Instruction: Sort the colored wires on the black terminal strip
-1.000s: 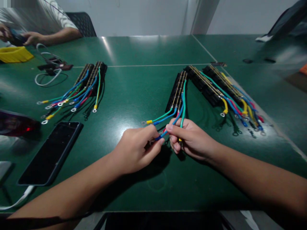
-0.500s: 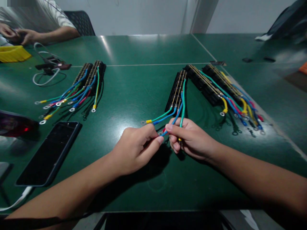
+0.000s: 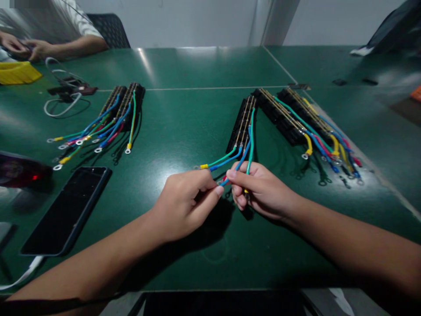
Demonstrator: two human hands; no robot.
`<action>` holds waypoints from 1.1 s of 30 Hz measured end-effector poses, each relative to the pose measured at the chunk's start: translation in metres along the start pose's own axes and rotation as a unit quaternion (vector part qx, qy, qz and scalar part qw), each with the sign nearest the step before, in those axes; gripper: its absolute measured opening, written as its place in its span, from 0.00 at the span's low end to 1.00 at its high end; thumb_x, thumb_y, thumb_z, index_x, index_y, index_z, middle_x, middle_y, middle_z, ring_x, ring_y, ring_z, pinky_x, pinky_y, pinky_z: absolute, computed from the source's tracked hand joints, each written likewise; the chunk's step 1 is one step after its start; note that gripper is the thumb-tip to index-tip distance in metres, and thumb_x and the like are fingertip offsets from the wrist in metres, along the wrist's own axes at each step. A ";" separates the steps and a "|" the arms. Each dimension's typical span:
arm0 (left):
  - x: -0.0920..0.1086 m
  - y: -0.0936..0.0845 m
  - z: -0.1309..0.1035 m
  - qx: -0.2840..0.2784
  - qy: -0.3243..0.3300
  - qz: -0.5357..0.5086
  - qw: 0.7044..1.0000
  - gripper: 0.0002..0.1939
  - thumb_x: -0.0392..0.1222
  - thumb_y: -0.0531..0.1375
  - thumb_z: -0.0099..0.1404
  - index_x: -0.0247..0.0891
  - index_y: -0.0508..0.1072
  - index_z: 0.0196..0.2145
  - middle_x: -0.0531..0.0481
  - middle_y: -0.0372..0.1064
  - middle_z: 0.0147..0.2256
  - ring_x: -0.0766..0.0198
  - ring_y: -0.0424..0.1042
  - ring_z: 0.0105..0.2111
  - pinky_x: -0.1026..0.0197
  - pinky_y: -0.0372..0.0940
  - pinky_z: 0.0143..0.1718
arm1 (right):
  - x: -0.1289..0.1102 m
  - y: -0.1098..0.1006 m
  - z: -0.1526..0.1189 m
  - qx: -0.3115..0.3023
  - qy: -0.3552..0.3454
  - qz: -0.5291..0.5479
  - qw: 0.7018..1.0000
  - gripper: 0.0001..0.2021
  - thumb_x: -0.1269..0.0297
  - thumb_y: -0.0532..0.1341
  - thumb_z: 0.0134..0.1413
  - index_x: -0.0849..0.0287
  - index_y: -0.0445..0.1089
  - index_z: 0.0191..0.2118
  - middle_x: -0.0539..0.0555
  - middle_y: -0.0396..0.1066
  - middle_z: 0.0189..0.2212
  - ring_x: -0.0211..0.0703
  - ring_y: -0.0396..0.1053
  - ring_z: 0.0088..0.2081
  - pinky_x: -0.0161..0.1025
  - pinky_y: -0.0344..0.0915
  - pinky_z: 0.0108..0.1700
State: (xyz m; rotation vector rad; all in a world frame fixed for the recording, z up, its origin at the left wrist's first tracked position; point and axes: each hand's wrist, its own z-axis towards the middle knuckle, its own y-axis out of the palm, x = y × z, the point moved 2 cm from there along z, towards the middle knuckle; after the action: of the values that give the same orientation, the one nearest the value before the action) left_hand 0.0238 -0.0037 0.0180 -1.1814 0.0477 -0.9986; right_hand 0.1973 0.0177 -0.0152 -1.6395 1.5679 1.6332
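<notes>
Blue wire (image 3: 238, 164) runs from the middle terminal strip (image 3: 241, 125) down toward the near table edge; its end is pinched between thumb and forefinger of the left hand (image 3: 184, 204), fingers curled closed on it; the wire tip is hidden under the fingers. Right hand (image 3: 259, 188) just right of the left one, knuckles almost touching it, closed around a green wire (image 3: 251, 151) and a red end from the same strip. Two more wires from that strip, one green with a yellow sleeve (image 3: 215, 163), lie loose on the green table (image 3: 197, 109), just left of the strip's near end. Right of the middle strip, close beside it, two more strips (image 3: 289, 116) with blue, red, yellow and green wires fanned out toward the table edge. Well left of the middle strip, another pair of strips (image 3: 123, 103) with the same fan of coloured wires; nearer than those, a dark phone (image 3: 67, 210) face up, white cable at its near end. Far left of the strip, another person's hands (image 3: 23, 46) and a yellow tray (image 3: 18, 72). No readable writing anywhere.
</notes>
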 end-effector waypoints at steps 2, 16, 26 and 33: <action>0.001 0.000 0.001 -0.014 -0.014 -0.021 1.000 0.10 0.37 0.56 0.67 0.36 0.68 0.26 0.57 0.63 0.20 0.72 0.60 0.19 0.67 0.54 0.23 | 0.000 0.000 0.000 0.000 0.002 0.000 1.000 0.13 0.59 0.69 0.51 0.60 0.65 0.28 0.44 0.66 0.16 0.30 0.62 0.14 0.27 0.63 0.16; -0.002 0.003 -0.001 -0.027 -0.013 -0.029 0.999 0.09 0.37 0.56 0.67 0.35 0.67 0.29 0.57 0.63 0.20 0.72 0.61 0.19 0.67 0.54 0.22 | -0.001 0.000 0.000 -0.002 0.005 -0.004 1.000 0.13 0.60 0.68 0.52 0.61 0.65 0.28 0.45 0.67 0.16 0.30 0.63 0.14 0.27 0.62 0.16; -0.003 0.002 0.000 -0.012 0.003 -0.032 0.999 0.08 0.38 0.59 0.65 0.34 0.68 0.29 0.57 0.64 0.20 0.72 0.62 0.19 0.67 0.55 0.23 | -0.001 0.000 -0.001 -0.003 0.002 -0.005 1.000 0.13 0.61 0.68 0.52 0.61 0.65 0.28 0.44 0.66 0.16 0.30 0.63 0.14 0.27 0.64 0.17; -0.004 0.004 0.000 -0.047 -0.016 -0.054 0.997 0.09 0.37 0.55 0.68 0.35 0.68 0.29 0.57 0.63 0.20 0.73 0.60 0.19 0.68 0.52 0.22 | 0.000 0.000 0.000 -0.001 0.004 0.001 1.000 0.12 0.61 0.68 0.52 0.62 0.66 0.29 0.44 0.67 0.16 0.30 0.63 0.14 0.27 0.64 0.16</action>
State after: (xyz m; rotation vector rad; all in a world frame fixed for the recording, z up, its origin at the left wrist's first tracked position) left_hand 0.0238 -0.0010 0.0132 -1.2962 0.0048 -1.0807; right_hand 0.1977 0.0176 -0.0147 -1.6484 1.5727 1.6316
